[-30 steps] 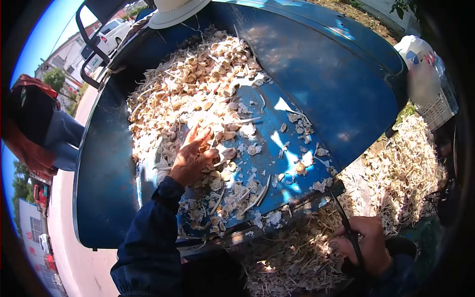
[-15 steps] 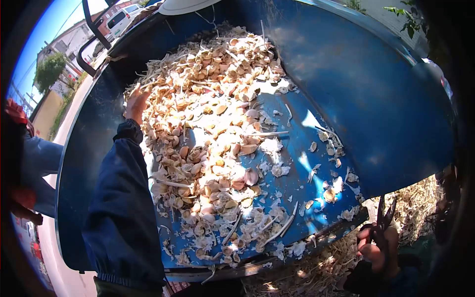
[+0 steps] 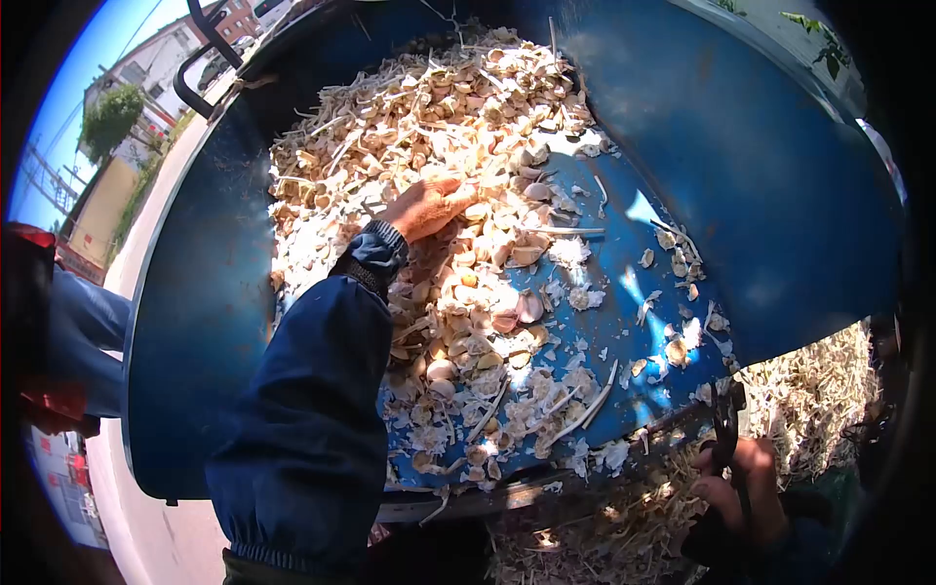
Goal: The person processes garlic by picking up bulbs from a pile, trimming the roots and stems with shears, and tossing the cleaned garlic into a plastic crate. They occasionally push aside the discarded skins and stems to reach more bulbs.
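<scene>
While the left hand (image 3: 429, 208) reaches over the heap in the head view, its fingertips meet the garlic (image 3: 439, 107), with the thumb and fingers drawn partly together; whether a clove is pinched between them cannot be told. A dark blue sleeve (image 3: 302, 419) covers that arm. The garlic lies piled inside a blue cart (image 3: 780, 214), thickest toward the far end and thinning toward the near edge. Just beyond the left hand's fingertips, a pale stem (image 3: 564, 230) lies across the cloves and the bare blue floor. Dry skins (image 3: 546, 409) are scattered along the near part of the floor, mixed with bits of stalk.

The right hand (image 3: 746, 487) is just outside the cart's near right corner, its fingers closed around a dark tool (image 3: 726, 429) that points upward; its tip is too dark to make out. Behind this hand, a pale pile of stalks (image 3: 814, 400) lies outside the cart. Across the cart, on the left, another person's jeans (image 3: 93, 331) show beside the wall, with a road (image 3: 146, 468) next to them.
</scene>
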Action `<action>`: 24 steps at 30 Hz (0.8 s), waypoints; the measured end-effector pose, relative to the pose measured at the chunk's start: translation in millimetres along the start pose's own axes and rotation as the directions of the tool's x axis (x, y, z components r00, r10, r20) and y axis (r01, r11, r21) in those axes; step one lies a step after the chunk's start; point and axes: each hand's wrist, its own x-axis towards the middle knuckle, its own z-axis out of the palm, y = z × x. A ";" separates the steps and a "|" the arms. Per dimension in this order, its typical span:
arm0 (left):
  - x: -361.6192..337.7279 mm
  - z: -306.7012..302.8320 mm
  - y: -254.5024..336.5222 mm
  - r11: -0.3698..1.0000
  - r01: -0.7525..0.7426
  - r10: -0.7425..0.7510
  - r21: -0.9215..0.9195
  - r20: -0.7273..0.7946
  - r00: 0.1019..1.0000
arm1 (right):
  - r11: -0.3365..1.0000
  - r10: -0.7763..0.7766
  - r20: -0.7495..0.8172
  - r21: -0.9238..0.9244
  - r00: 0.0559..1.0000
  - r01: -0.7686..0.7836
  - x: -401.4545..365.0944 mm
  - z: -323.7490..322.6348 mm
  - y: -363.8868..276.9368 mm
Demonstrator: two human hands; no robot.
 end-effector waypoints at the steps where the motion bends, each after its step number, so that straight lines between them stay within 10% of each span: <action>1: 0.7 3.8 14.5 0.987 0.144 -0.137 -0.078 0.087 0.987 | 0.999 -0.022 0.023 -0.042 0.999 0.023 3.5 -1.5 5.9; 3: -28.3 13.0 33.4 0.998 -0.035 0.036 0.054 -0.018 0.999 | 0.997 -0.078 -0.002 -0.005 0.997 0.078 2.3 -4.6 11.1; 5: -55.0 -17.5 76.3 0.996 0.054 -0.029 -0.078 0.293 0.956 | 0.997 0.042 0.179 -0.067 0.983 -0.030 2.9 -14.0 3.5; 8: -102.2 -15.5 31.3 0.934 -0.113 0.025 -0.340 -0.253 0.967 | 0.998 -0.045 -0.019 -0.041 0.999 0.044 -4.7 -6.9 30.8; 10: -128.0 -48.4 -4.3 0.878 0.270 -0.428 -0.396 -0.394 0.814 | 0.993 -0.087 -0.011 -0.087 0.996 0.085 -1.6 -9.3 38.2; 15: -180.1 -67.5 -196.0 0.802 0.597 -0.479 -0.022 -0.621 0.621 | 0.965 -0.130 0.016 -0.227 0.991 0.130 1.0 -9.0 56.4; 17: -155.1 -65.0 -161.9 0.731 0.548 -0.683 -0.408 -0.417 0.600 | 0.944 -0.155 -0.001 -0.295 0.988 0.147 -1.0 -8.2 56.9; 20: -116.6 -19.2 -219.5 0.757 0.582 -0.653 -0.298 -0.348 0.672 | 0.962 -0.015 0.022 -0.274 1.000 0.021 -4.4 -11.1 49.3; 21: -97.3 -38.7 -113.3 0.627 0.660 -0.718 -0.413 0.023 0.696 | 0.961 0.000 0.013 -0.277 1.000 0.003 -5.3 -13.8 44.5; 24: -59.0 -21.5 -74.8 0.673 0.507 -0.556 -0.537 0.084 0.827 | 0.986 -0.042 0.035 -0.161 0.999 0.047 -10.1 -14.0 39.2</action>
